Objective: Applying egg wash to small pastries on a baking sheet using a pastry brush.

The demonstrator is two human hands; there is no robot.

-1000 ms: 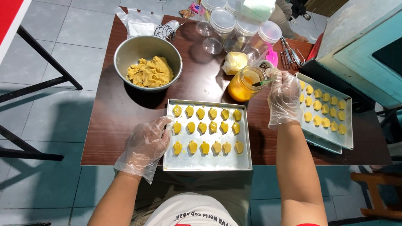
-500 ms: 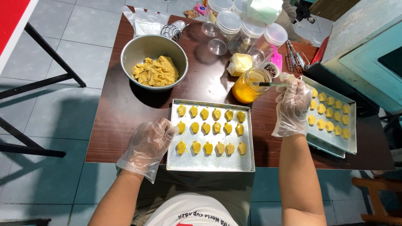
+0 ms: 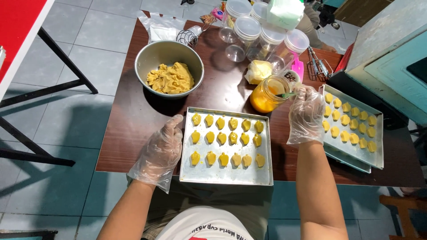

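A metal baking tray [image 3: 226, 175] lies at the near edge of a brown table, holding three rows of small yellow shaped cookies [image 3: 227, 138]. My left hand [image 3: 161, 149], in a clear plastic glove, rests flat against the tray's left rim, fingers apart, holding nothing. My right hand [image 3: 307, 114], also gloved, grips a green-handled brush [image 3: 287, 94] whose tip is dipped in a glass jar of orange-yellow liquid [image 3: 267, 94] just behind the tray.
A steel bowl of yellow dough [image 3: 169, 67] stands at the back left. A second tray of cookies [image 3: 353, 126] sits to the right, over the table's edge. Clear lidded jars [image 3: 260, 33], whisk beaters [image 3: 316, 66] and a plastic bag [image 3: 162, 31] crowd the back.
The view has shifted slightly. My right hand stays at the jar with the brush, now a bit lower; my left hand remains by the tray's left rim.
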